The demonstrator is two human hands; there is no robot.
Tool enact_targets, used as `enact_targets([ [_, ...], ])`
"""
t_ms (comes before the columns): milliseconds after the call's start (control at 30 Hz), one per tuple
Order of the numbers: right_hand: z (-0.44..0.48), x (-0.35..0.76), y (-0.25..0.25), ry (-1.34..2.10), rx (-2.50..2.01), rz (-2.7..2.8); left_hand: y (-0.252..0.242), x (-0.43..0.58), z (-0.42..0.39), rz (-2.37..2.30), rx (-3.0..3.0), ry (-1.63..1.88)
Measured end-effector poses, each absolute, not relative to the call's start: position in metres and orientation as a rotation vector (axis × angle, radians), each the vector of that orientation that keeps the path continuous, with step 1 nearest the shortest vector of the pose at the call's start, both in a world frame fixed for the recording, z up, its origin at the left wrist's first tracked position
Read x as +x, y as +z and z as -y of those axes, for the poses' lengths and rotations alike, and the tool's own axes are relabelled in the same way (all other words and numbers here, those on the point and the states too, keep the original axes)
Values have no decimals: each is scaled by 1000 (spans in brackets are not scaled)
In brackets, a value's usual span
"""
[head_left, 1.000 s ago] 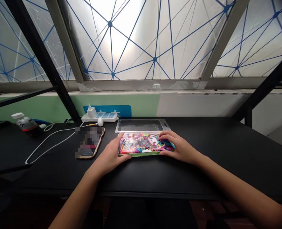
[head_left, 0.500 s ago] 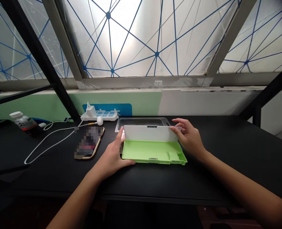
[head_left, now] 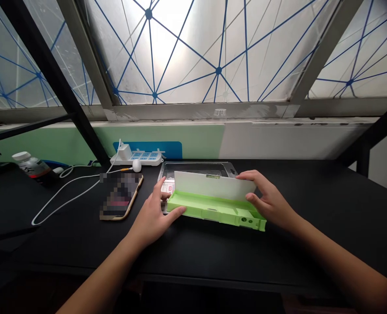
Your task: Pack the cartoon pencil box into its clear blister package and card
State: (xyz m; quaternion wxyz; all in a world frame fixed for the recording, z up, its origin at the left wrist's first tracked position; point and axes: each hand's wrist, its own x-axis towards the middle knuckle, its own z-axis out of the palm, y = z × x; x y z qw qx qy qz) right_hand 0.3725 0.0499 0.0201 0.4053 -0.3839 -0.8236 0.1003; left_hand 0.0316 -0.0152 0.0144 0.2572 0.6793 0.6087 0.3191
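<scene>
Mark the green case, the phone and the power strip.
green case [head_left: 213,212], head view, on its green front wall.
phone [head_left: 121,196], head view, middle of its screen.
power strip [head_left: 145,157], head view, on its socket face.

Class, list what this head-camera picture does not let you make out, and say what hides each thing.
Head view:
the phone screen, blurred out.
inside the green case, hidden by its own front wall.
the lid, outer face turned away.
the clear tray, contents partly behind the lid.
the bottle label, too small to read.
</scene>
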Motion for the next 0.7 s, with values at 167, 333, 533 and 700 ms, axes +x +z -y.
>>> enact_targets([
  [167,-45,378,27,433,-906,2185,12,31,11,-1672,1913,854],
  [333,-33,382,38,583,-989,2298,14,32,11,-1710,1905,907],
  [533,-26,376,34,453,-986,2452,11,33,10,-1759,1948,914],
  [700,-28,369,27,321,-971,2368,14,32,10,-1676,2041,902],
])
